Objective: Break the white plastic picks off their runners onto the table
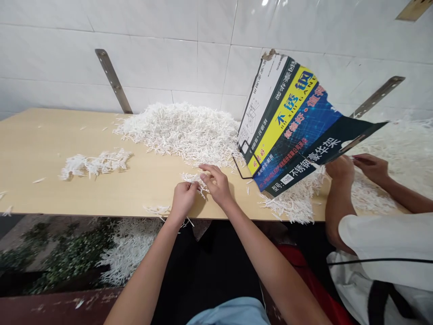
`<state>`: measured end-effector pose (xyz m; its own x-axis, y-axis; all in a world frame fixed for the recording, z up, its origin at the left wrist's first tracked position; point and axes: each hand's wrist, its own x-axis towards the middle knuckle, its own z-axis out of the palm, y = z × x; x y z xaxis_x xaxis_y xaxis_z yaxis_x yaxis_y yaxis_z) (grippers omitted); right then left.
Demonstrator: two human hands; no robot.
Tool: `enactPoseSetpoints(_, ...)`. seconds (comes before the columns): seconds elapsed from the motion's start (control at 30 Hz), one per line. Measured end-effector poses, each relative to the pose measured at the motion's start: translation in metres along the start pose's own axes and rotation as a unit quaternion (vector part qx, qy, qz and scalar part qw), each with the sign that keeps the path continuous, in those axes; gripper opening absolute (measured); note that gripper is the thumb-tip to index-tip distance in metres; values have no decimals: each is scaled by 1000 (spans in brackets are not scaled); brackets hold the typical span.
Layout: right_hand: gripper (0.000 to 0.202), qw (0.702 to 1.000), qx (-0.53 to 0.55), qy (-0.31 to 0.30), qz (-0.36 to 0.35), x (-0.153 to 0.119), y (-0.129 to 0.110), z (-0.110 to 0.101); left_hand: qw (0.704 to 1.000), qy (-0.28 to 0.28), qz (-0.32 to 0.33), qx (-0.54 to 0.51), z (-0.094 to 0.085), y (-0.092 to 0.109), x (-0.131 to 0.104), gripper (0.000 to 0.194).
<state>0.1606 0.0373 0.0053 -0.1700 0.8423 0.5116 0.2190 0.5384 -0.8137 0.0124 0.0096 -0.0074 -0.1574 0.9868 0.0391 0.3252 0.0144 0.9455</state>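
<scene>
Small white plastic-looking pieces form a large pile (182, 128) at the back middle of the wooden board. My left hand (184, 196) is closed over the board near its front edge, with white pieces between its thumb and fingers. Just right of it, my right hand (216, 183) has its fingers apart, curved over a few white pieces lying beneath and beside the fingertips. A smaller heap of pieces (96, 163) lies to the left on the board.
A printed cardboard sheet (287, 126) stands upright right of the pile, beside a black wire stand (241, 162). Beyond it, a co-worker's hands (370, 169) are among more white pieces. Metal brackets (113, 81) are against the tiled wall. Green plants (74, 248) show below the board.
</scene>
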Motion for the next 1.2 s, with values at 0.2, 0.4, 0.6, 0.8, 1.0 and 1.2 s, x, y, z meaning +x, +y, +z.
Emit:
enactPoseSetpoints(0.2, 29, 993, -99, 36, -52, -8, -1, 5, 1000, 17, 14, -2, 0, -4, 2, 42)
enactPoseSetpoints(0.4, 22, 998, -62, -14, -22, -2, -1, 6, 999, 1, 31, 34, -2, 1, -2, 40)
enactPoseSetpoints(0.6, 24, 994, 70, -5, 89, 1, 5, 2, 998, -14, 40, 41, -4, 3, -6, 43)
enactPoseSetpoints(0.8, 19, 992, 32, 15, 123, -1, 19, 8, 995, 0, 53, 83, -2, 5, -8, 43)
enactPoseSetpoints(1.0, 30, 987, 64, 16, 146, 0, 19, 7, 996, -4, 48, 71, -3, 6, -8, 42)
enactPoseSetpoints(1.2, 20, 948, 195, 103, 229, 6, 23, 4, 998, -25, 40, 38, -2, 4, -5, 43)
